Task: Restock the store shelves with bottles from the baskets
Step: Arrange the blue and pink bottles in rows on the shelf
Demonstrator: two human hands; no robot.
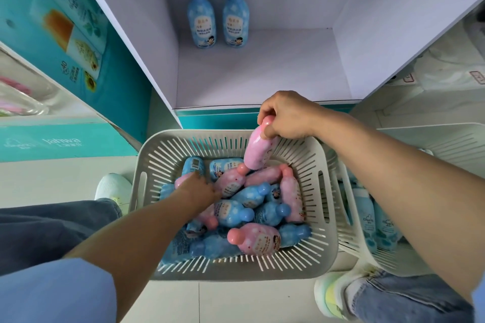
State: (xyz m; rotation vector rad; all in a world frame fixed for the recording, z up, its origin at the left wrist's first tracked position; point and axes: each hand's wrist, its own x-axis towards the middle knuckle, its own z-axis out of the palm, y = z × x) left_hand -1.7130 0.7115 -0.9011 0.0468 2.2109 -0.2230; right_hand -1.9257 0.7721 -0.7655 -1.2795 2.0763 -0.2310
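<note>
Pink plastic showed in the right hand (286, 115), whose fingers were curled round the cap end of a pink bottle (261, 149). The bottle hung tilted over the far right rim of the white slatted basket (147, 165), its lower end just above the pile of pink and blue bottles (249, 196) lying inside. The left hand (199, 187) reached down into the basket's left half, fingers among the bottles; blur hid whether they gripped anything. Just beyond the basket's far rim the white shelf (249, 73) opened, with two blue bottles (201, 18) upright side by side at its back left and bare floor before and right of them. A second basket (362, 244) at right was partly hidden by the right forearm.
</note>
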